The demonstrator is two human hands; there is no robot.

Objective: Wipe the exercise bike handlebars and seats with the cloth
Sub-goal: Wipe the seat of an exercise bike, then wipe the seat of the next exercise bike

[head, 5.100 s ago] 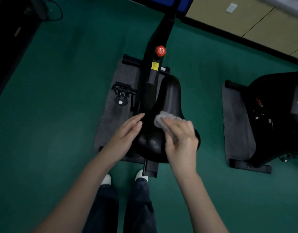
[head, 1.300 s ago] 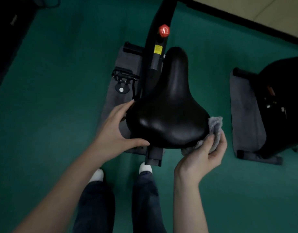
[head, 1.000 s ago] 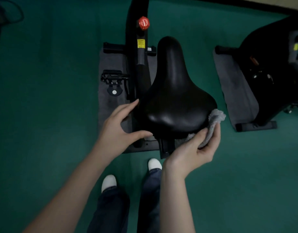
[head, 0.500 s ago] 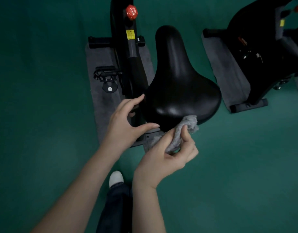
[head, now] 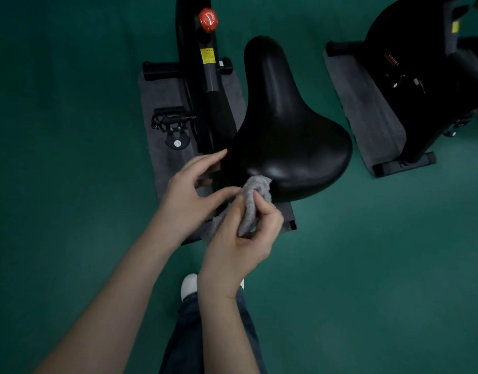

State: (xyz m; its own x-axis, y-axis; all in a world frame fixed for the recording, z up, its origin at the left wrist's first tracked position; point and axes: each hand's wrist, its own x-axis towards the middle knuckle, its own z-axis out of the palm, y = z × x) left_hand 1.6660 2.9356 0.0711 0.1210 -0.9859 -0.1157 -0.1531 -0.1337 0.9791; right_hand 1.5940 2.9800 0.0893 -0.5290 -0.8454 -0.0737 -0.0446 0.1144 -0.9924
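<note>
A glossy black bike seat [head: 289, 130] fills the middle of the head view, nose pointing away from me. My right hand [head: 243, 238] grips a bunched grey cloth [head: 252, 201] whose top end touches the seat's rear left underside. My left hand [head: 190, 190] is beside it, fingers loosely spread, fingertips at the seat's left rear edge and thumb reaching to the cloth. The handlebars are out of view.
The bike's black frame post [head: 209, 76] with a red knob [head: 208, 19] and a pedal [head: 171, 121] stands left of the seat on a grey mat [head: 157, 103]. A second black bike [head: 426, 76] on its own mat sits at right. Green floor [head: 367, 265] surrounds.
My right hand has drawn the cloth from the seat's right rear edge round under the back to its rear left side. My left hand stays at the left edge.
</note>
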